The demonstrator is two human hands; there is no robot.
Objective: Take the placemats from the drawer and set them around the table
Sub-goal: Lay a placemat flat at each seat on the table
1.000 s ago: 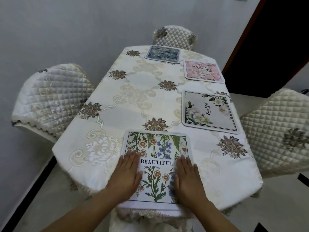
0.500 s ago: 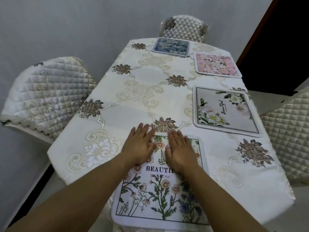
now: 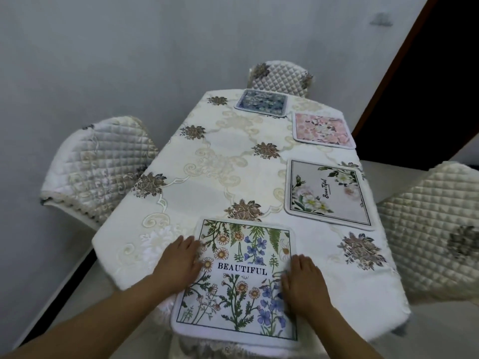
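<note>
A placemat (image 3: 243, 281) with wildflowers and the word BEAUTIFUL lies flat at the near end of the table (image 3: 220, 167). My left hand (image 3: 178, 263) rests flat on its left edge. My right hand (image 3: 303, 283) lies flat on its right edge. Both palms face down and neither grips the mat. Along the right side lie a white-flower placemat (image 3: 328, 194) and a pink placemat (image 3: 322, 129). A blue placemat (image 3: 261, 102) sits at the far end.
The table wears a cream embroidered cloth. Quilted chairs stand at the left (image 3: 98, 167), at the far end (image 3: 281, 77) and at the right (image 3: 435, 229). A grey wall runs behind and to the left. A dark doorway (image 3: 427, 86) opens at the back right.
My hands were together at the mat's far edge. They have slid apart and back toward me, ending on the mat's left and right edges. The mat lies flat.
</note>
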